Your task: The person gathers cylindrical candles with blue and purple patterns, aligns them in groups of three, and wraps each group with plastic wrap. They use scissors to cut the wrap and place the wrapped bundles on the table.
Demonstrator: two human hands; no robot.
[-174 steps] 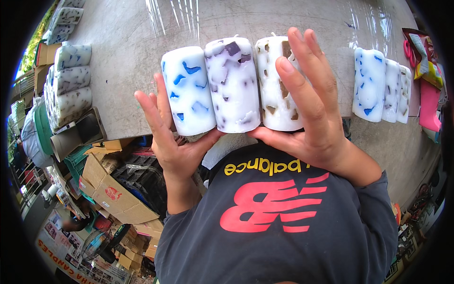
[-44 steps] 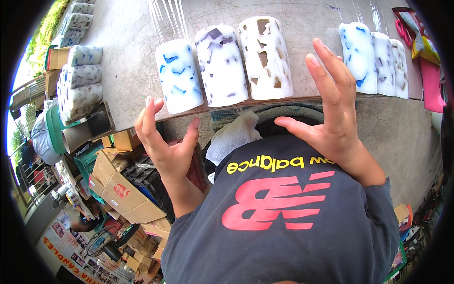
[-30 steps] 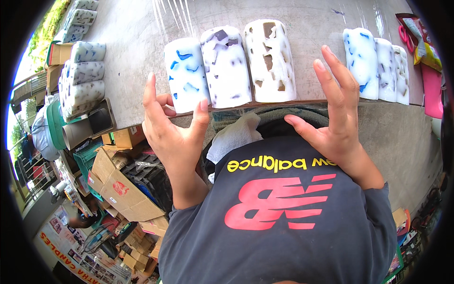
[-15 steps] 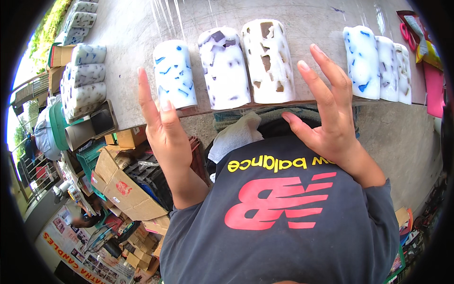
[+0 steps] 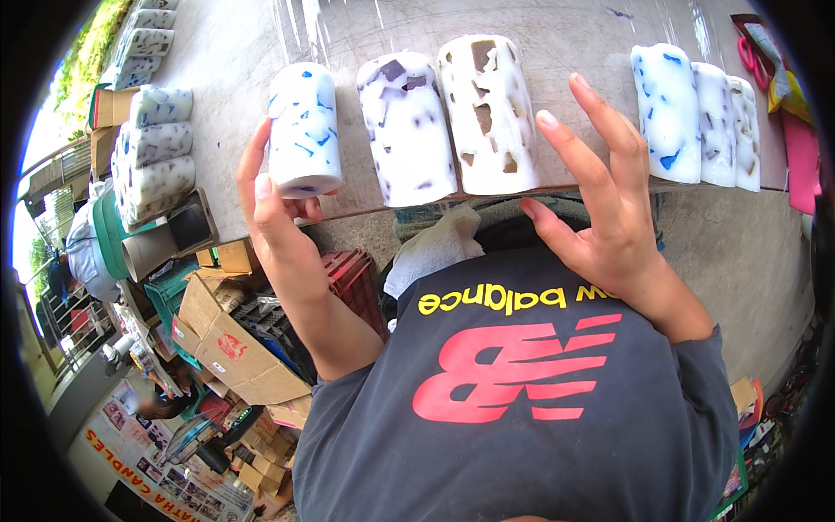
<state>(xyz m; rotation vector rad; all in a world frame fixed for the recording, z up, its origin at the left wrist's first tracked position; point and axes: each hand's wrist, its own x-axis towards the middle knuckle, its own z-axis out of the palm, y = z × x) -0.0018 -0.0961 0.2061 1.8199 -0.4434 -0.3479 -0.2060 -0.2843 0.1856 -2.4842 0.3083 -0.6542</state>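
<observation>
A white pillar candle with blue flecks (image 5: 303, 126) tilts so that its bottom rim shows. My left hand (image 5: 277, 209) has its fingers round the candle's left side and base, partly hidden behind it. To its right stand a white candle with dark purple-grey chips (image 5: 407, 130) and a taller one with brown chunks (image 5: 488, 122), close together near the table's front edge. My right hand (image 5: 604, 178) hovers to the right of the brown-chunk candle, fingers spread, with nothing in it.
Three more chip-patterned candles (image 5: 666, 117) stand at the right of the grey table (image 5: 574, 43). Several others are lined up at the left edge (image 5: 163, 139). Red-handled scissors (image 5: 753, 63) and a pink item (image 5: 800, 161) lie far right. Cardboard boxes (image 5: 239, 335) and crates (image 5: 355, 283) sit below left.
My left hand has moved left and taken hold of the blue-flecked candle, which has shifted left and tilted. My right hand has barely moved and stays spread.
</observation>
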